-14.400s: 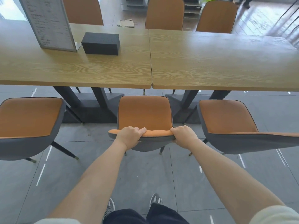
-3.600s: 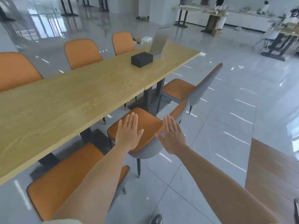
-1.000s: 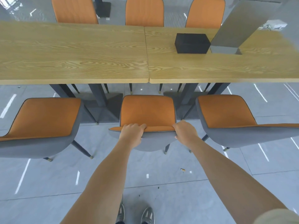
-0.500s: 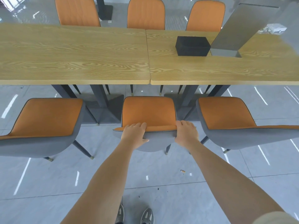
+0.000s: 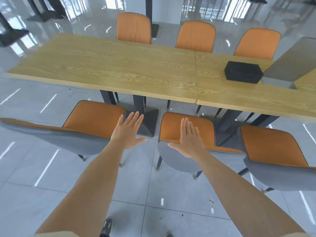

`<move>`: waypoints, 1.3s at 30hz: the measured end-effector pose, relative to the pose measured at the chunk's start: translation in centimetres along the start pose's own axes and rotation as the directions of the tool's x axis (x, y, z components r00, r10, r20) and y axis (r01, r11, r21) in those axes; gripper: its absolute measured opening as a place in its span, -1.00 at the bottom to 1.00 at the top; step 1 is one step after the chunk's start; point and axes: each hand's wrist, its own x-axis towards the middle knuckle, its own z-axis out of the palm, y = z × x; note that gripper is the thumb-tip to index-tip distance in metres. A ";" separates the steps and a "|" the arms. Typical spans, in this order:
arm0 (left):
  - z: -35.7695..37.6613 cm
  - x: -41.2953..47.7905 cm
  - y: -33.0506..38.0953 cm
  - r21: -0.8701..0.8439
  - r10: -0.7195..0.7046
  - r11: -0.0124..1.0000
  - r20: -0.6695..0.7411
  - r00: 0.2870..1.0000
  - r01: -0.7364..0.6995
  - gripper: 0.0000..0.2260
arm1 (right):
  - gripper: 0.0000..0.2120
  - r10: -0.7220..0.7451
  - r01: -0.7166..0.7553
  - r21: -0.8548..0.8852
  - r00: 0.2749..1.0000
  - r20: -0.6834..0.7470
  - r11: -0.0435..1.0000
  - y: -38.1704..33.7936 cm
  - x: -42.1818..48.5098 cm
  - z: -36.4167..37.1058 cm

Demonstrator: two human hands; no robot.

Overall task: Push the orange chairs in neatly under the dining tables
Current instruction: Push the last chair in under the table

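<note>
Two wooden dining tables (image 5: 130, 69) stand end to end. On my side are three orange chairs with grey shells: a left chair (image 5: 92, 120), a middle chair (image 5: 172, 129) and a right chair (image 5: 270, 147). Their seats sit just in front of the table edge. My left hand (image 5: 127, 132) is flat with fingers spread, in the air between the left and middle chairs, holding nothing. Over the top of the middle chair's back hovers my right hand (image 5: 189, 139), also flat and empty. Three more orange chairs (image 5: 195, 37) line the far side.
A black box (image 5: 243, 74) and a grey stand-up sign (image 5: 290, 64) rest on the right table. Dark table bases (image 5: 147, 120) stand under the tops. Grey tiled floor (image 5: 25, 165) stretches left and behind me. My shoes (image 5: 106, 228) show at the bottom.
Both hands have let go of the middle chair's back and opened flat. The view has lifted and turned left, so the left end of the table and the far room show.
</note>
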 end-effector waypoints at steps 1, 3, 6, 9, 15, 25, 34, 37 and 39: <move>-0.1 -0.3 -1.7 -0.002 -0.006 1.000 -0.006 1.000 0.006 -0.26 | -0.05 -0.018 0.018 0.007 1.000 -0.005 1.000 -1.7 0.5 0.0; -0.2 -0.9 -5.4 -0.016 -0.012 1.000 -0.011 1.000 0.012 -0.24 | -0.01 -0.051 0.051 0.020 0.999 -0.017 0.998 -5.4 1.7 0.0; -0.2 -1.5 -12.4 -0.024 -0.022 1.000 -0.029 0.999 0.021 -0.19 | 0.02 -0.090 0.091 0.040 0.995 -0.030 0.995 -12.1 4.0 0.7; 0.3 -2.1 -20.2 -0.043 -0.007 0.999 -0.035 0.999 0.005 -0.10 | 0.06 -0.104 0.107 0.081 0.994 -0.038 0.991 -19.8 6.4 1.6; 2.1 -4.2 -35.0 -0.103 -0.010 0.995 0.038 0.999 0.014 0.13 | 0.18 -0.172 0.166 0.137 0.985 0.029 0.976 -34.7 9.6 3.4; 7.6 -5.7 -46.2 0.012 0.014 1.000 0.286 0.958 -0.018 -0.03 | 0.13 -0.171 0.160 0.068 0.957 0.235 0.985 -45.1 13.0 9.0; 9.8 -4.7 -47.2 -0.015 -0.014 1.000 0.273 0.962 0.019 -0.69 | -0.83 -0.110 0.119 -0.042 0.979 0.173 0.992 -45.6 15.2 10.8; 10.2 -4.8 -47.1 -0.018 -0.006 1.000 0.228 0.974 0.011 -0.69 | -0.77 -0.164 0.181 -0.097 0.973 0.161 0.979 -45.2 15.0 10.9; 10.2 -4.9 -46.7 -0.034 -0.003 0.999 0.218 0.976 0.010 -0.68 | -0.80 -0.207 0.230 -0.122 0.963 0.174 0.966 -44.8 14.8 10.6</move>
